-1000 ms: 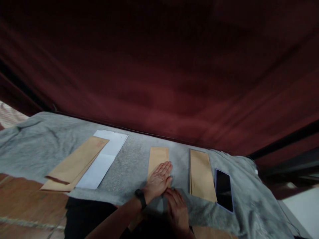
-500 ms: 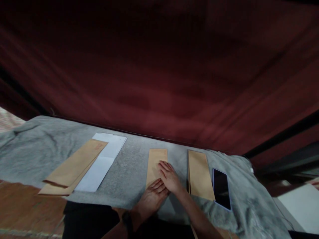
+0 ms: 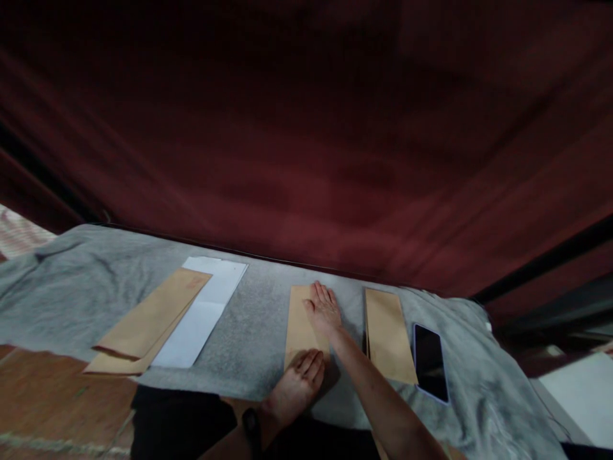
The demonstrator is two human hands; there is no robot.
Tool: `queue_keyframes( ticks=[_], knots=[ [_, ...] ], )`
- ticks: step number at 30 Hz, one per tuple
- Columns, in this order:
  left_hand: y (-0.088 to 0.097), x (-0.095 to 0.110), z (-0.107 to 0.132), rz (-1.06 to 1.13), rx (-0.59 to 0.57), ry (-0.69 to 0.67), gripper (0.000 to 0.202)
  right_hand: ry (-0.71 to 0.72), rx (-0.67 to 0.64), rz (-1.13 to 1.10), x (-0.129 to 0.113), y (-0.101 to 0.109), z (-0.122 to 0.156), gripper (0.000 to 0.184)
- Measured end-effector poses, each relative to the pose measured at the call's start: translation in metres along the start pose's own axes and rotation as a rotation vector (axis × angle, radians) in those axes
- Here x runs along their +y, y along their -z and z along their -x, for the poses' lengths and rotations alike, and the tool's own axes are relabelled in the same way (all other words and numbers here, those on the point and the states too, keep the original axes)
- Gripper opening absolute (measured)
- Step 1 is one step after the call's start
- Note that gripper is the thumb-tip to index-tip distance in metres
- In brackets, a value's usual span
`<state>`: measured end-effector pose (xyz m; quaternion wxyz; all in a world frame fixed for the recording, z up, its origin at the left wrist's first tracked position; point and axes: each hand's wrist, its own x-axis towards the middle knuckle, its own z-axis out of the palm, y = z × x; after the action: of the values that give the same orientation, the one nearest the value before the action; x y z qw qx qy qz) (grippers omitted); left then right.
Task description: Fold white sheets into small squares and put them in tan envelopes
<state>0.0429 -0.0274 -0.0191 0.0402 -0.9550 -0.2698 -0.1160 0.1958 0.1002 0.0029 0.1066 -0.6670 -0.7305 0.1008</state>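
A brown paper envelope (image 3: pixel 299 319) lies upright in front of me on the grey cloth. My right hand (image 3: pixel 325 312) rests flat over its far right part, fingers stretched out and the thumb apart. Lower down, my left hand (image 3: pixel 297 383) lies across the near end of the same envelope, its fingers close together and slightly bent; it wears a black wristband. The envelope's near edge is hidden by that hand. To the right is a small stack of brown envelopes (image 3: pixel 390 335), untouched by either hand.
More brown envelopes (image 3: pixel 153 313) overlap white paper sheets (image 3: pixel 208 319) on the left. A phone (image 3: pixel 430 363) lies beside the right-hand stack. The grey cloth (image 3: pixel 253 319) covers the table, and a dark red curtain (image 3: pixel 306 160) hangs behind it.
My right hand has slid away from me, up to the envelope's far right edge. The left hand has stayed near the bottom, slightly lower, and the two hands are now apart.
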Motion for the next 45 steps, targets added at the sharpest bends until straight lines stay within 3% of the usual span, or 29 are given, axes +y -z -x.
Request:
queue_keyframes(
  ticks=[4,9,14,18,23,30,38,41,45],
  knots=[
    [-0.001,0.004,0.004,-0.033,0.017,0.029,0.039,0.091,-0.015,-0.004,0.006,-0.001,0.018,0.058],
    [-0.005,0.007,0.009,-0.013,0.083,0.084,0.037,0.244,0.028,-0.001,0.019,-0.004,0.07,0.054],
    [0.013,-0.002,0.01,0.145,0.085,0.138,0.042,0.355,0.064,0.012,0.023,0.001,0.123,0.054],
    [0.021,-0.012,0.001,0.271,0.085,0.209,0.039,0.385,0.074,0.02,0.021,0.007,0.157,0.056],
    [0.008,-0.029,-0.021,0.321,0.062,0.274,0.045,0.392,0.096,0.04,0.02,0.005,0.189,0.064],
    [-0.011,-0.051,-0.065,0.181,-0.021,0.274,0.054,0.359,0.128,0.062,0.019,-0.007,0.207,0.067],
    [-0.027,-0.077,-0.104,0.08,0.058,0.354,0.059,0.266,0.007,-0.088,0.009,0.014,0.203,0.061],
    [-0.027,-0.076,-0.101,0.064,0.079,0.35,0.061,0.244,-0.013,-0.135,0.009,0.02,0.202,0.058],
    [-0.022,-0.058,-0.068,0.074,0.103,0.244,0.059,0.249,0.001,-0.143,0.011,0.021,0.202,0.059]
  ],
)
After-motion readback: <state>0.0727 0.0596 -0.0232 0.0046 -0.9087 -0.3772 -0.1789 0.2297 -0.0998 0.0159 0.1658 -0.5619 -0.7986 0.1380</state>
